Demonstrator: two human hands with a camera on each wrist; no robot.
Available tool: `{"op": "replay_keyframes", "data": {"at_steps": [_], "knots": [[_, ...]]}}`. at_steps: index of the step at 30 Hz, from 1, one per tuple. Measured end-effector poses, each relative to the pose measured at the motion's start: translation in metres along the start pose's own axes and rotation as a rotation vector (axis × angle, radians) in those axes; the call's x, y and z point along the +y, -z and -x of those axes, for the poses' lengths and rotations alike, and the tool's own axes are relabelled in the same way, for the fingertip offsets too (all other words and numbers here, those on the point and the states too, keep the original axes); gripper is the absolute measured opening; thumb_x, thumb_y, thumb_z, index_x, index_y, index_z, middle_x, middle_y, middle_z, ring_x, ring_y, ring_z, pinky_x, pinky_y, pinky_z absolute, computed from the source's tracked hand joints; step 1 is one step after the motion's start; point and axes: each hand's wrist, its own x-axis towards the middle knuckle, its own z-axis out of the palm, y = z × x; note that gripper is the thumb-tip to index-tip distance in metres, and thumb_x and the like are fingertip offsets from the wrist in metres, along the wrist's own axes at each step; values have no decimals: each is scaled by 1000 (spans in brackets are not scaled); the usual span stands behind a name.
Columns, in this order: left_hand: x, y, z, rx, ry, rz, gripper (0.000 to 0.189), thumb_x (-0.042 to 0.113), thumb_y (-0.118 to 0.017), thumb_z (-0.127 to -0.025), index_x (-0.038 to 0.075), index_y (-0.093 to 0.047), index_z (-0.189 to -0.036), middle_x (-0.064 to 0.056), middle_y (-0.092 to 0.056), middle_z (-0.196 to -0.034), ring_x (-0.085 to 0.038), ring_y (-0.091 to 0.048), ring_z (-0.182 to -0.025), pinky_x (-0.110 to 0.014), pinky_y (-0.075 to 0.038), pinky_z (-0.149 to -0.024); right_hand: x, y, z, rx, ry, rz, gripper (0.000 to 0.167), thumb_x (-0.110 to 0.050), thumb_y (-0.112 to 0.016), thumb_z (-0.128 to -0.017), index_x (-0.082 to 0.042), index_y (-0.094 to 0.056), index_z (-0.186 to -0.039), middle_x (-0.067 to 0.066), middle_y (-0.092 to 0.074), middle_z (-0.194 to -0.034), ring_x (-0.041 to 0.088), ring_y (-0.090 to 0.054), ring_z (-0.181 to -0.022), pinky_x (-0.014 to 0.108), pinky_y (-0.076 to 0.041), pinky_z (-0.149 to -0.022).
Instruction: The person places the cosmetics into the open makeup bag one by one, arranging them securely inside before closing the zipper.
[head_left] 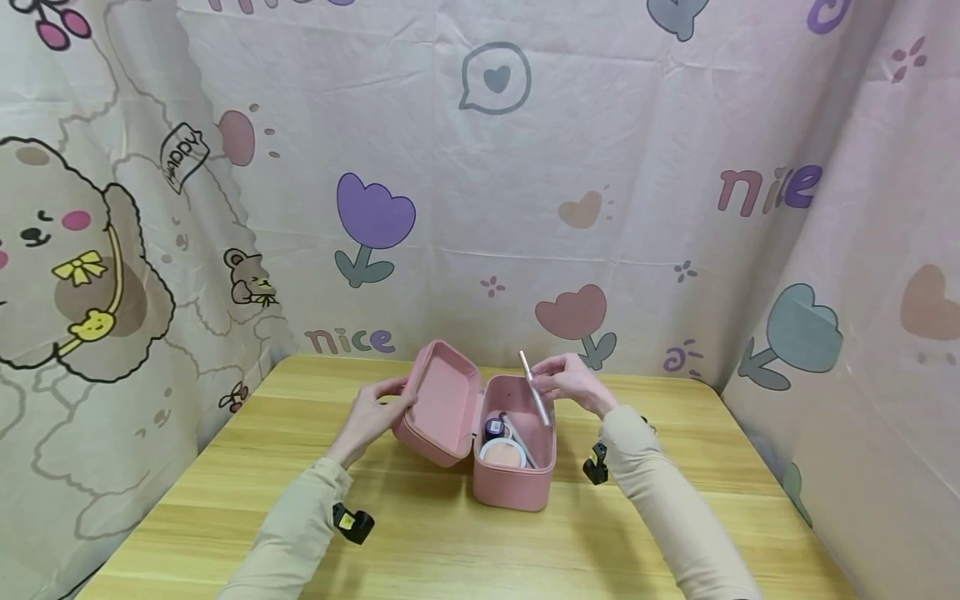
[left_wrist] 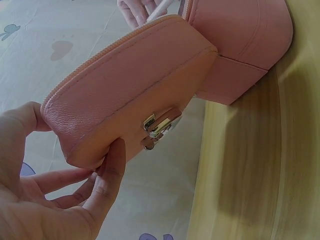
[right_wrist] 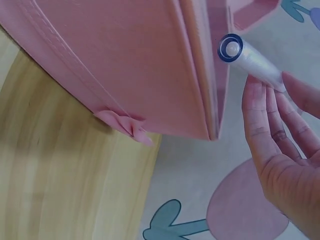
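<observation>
A pink zippered cosmetic case (head_left: 512,490) stands on the table with its lid (head_left: 444,398) swung out to the left. My left hand (head_left: 372,419) grips the lid by its outer edge; in the left wrist view, the thumb and fingers pinch a corner of it, left of a metal buckle (left_wrist: 159,126). Over the case's right side, my right hand (head_left: 573,383) pinches a slim white pen-shaped tube (right_wrist: 260,67), tilted, with a dark blue ring at one end. Inside the case lie a round compact (head_left: 502,454), a small dark-capped container (head_left: 494,428) and a slim stick (head_left: 519,440).
The wooden table (head_left: 225,500) ends at a printed cloth backdrop (head_left: 480,208) behind and at both sides. A pink bow-like tab (right_wrist: 125,125) sticks out low on the case's side. Small black devices hang at both wrists.
</observation>
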Motion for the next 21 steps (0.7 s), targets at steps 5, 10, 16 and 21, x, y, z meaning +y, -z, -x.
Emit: {"op": "replay_keyframes", "data": {"at_steps": [5, 10, 16, 21], "knots": [[-1, 0, -1, 7, 0, -8, 49, 17, -65, -97, -4, -55, -140, -26, -61, -132, -14, -65, -90, -19, -53, -73, 3, -9, -3, 28, 0, 86, 33, 5, -66, -88, 16, -62, -118, 7, -69, -89, 12, -65, -75, 32, -63, -76], [-1, 0, -2, 6, -2, -8, 48, 17, -65, -96, -4, -56, -139, -26, -61, -132, -14, -65, -89, -20, -54, -73, 9, -14, -2, 34, 9, 142, 29, 6, -68, -86, 16, -65, -113, 9, -69, -85, 12, -65, -71, 34, -64, -73], [-1, 0, -1, 4, 4, -6, 49, 16, -65, -96, -3, -55, -140, -26, -61, -132, -13, -65, -87, -20, -54, -72, 11, -16, -2, 21, 37, 163, 25, 8, -66, -86, 17, -64, -109, 10, -69, -83, 12, -66, -69, 38, -64, -73], [-1, 0, -2, 9, 1, -13, 49, 17, -66, -96, -3, -56, -139, -25, -61, -133, -13, -65, -89, -20, -53, -73, 13, -16, -4, 20, 34, 174, 28, 8, -67, -85, 18, -64, -111, 12, -70, -85, 13, -67, -69, 37, -64, -73]]}}
